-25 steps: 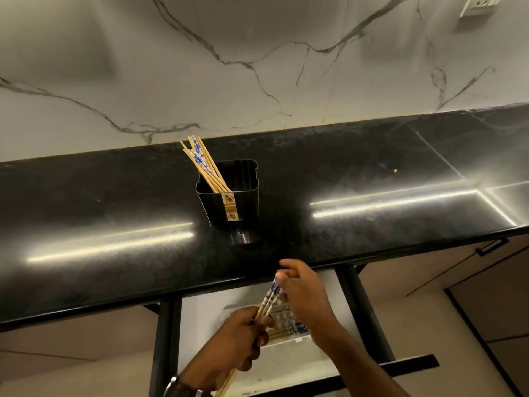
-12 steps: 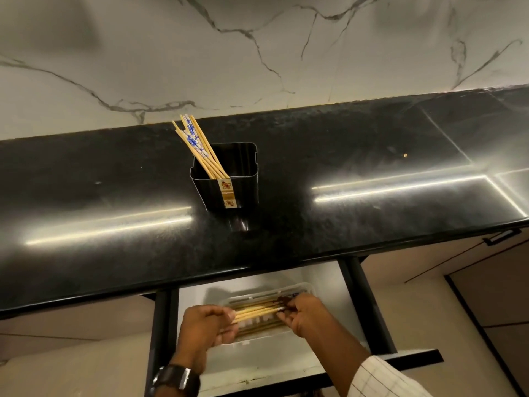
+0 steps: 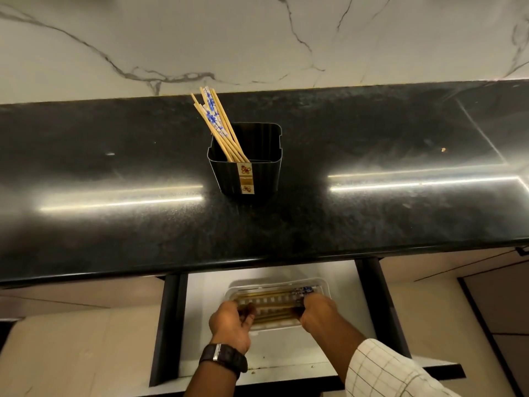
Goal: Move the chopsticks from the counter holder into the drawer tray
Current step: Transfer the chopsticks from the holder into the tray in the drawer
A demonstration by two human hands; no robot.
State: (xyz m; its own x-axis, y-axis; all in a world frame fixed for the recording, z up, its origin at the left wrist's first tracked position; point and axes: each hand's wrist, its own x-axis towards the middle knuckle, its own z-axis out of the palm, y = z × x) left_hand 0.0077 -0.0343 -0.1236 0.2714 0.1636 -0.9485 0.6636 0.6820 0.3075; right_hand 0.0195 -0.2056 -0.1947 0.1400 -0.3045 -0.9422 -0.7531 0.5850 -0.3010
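Observation:
A black holder [image 3: 252,167] stands on the dark counter [image 3: 114,230] with several chopsticks [image 3: 217,124] leaning out to its left, some with blue-and-white tops. Below the counter edge an open drawer [image 3: 206,310] holds a clear plastic tray [image 3: 320,285]. Several chopsticks [image 3: 272,305] lie across the tray. My left hand [image 3: 232,325] grips their left ends and my right hand [image 3: 317,310] grips their right ends, both low inside the tray. The motion blur hides the fingertips.
A marble wall [image 3: 257,38] backs the counter. Black drawer rails [image 3: 169,325] run along both sides of the drawer. Cabinet fronts [image 3: 458,296] flank it, with a dark handle at the far right.
Both hands have carried the bundle of chopsticks from above the drawer down into the tray and turned it level. The view has tilted downward.

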